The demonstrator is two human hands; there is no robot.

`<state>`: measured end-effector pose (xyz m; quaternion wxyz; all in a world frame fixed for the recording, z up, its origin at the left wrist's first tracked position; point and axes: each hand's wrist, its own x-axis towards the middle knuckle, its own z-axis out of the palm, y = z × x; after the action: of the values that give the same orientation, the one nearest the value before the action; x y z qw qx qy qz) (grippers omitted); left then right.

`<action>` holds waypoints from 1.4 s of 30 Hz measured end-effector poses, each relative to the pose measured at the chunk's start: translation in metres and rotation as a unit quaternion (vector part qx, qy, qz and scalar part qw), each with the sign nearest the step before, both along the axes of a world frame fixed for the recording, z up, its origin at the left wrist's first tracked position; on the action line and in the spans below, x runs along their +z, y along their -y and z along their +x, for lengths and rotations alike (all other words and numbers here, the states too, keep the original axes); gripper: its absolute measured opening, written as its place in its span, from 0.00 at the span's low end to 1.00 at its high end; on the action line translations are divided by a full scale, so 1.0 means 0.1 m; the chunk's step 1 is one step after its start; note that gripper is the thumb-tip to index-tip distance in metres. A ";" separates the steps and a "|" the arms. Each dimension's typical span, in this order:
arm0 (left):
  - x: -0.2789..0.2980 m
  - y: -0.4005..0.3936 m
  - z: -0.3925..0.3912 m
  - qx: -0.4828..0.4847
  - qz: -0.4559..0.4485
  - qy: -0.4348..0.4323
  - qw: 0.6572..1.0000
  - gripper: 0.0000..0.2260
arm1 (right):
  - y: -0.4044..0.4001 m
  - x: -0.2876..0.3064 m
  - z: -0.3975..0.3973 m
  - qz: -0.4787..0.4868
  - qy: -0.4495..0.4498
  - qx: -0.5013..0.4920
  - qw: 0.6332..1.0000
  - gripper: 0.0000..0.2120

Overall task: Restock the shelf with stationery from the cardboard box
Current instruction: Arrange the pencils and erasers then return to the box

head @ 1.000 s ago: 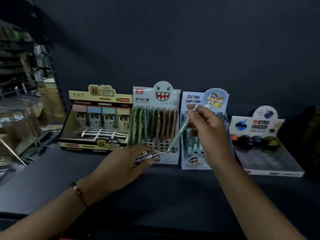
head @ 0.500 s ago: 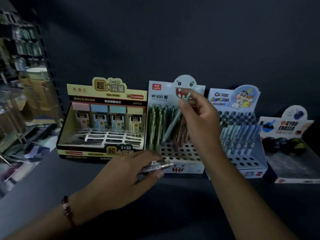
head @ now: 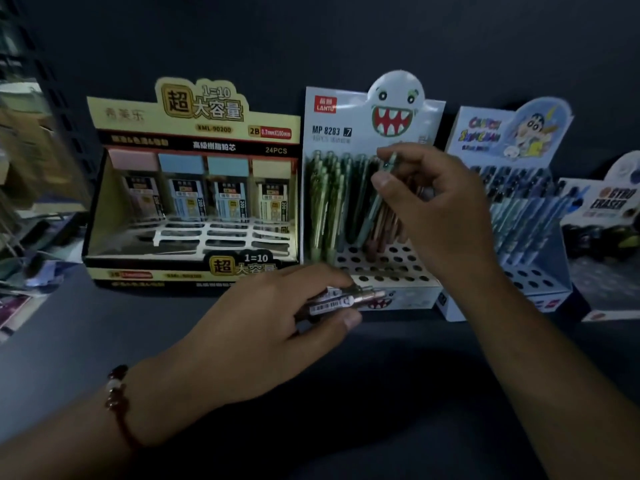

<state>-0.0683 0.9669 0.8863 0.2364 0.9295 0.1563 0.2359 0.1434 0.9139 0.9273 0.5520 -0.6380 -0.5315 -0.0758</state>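
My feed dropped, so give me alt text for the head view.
The right hand pinches a pencil over the monster display, while the left hand holds more pencils below. A lead box stands left.

1. The yellow display box [head: 194,133], at 10 o'clock, looks like printed cardboard with a light gloss; its gold letters shine.
2. The white pencil display [head: 346,112], at 12 o'clock, is smooth printed card, and its holed tray is matt.
3. The pencils [head: 329,202] standing in it look like smooth, glossy plastic.
4. The pencil bundle [head: 343,299], at the centre, has shiny plastic bodies with paper barcode labels.
5. The bracelet [head: 116,393], at 8 o'clock, has glossy beads.
6. The shelf [head: 104,334] is dark and matt.
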 end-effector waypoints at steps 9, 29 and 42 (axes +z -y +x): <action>0.03 0.04 0.02 -0.018 -0.031 0.003 0.999 0.18 | -0.01 -0.03 0.04 0.008 -0.001 0.006 1.000 0.11; 0.03 0.09 0.06 -0.017 -0.025 -0.006 1.000 0.16 | -0.05 -0.06 0.02 -0.028 0.008 0.003 1.000 0.14; 0.03 0.07 0.09 0.005 -0.024 0.025 0.999 0.16 | -0.12 -0.11 0.05 -0.065 0.174 -0.105 0.977 0.18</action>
<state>-0.0595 0.9595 0.8894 0.2613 0.9167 0.1605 0.2562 0.1485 0.9257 0.9165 0.3970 -0.7019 -0.5534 -0.2086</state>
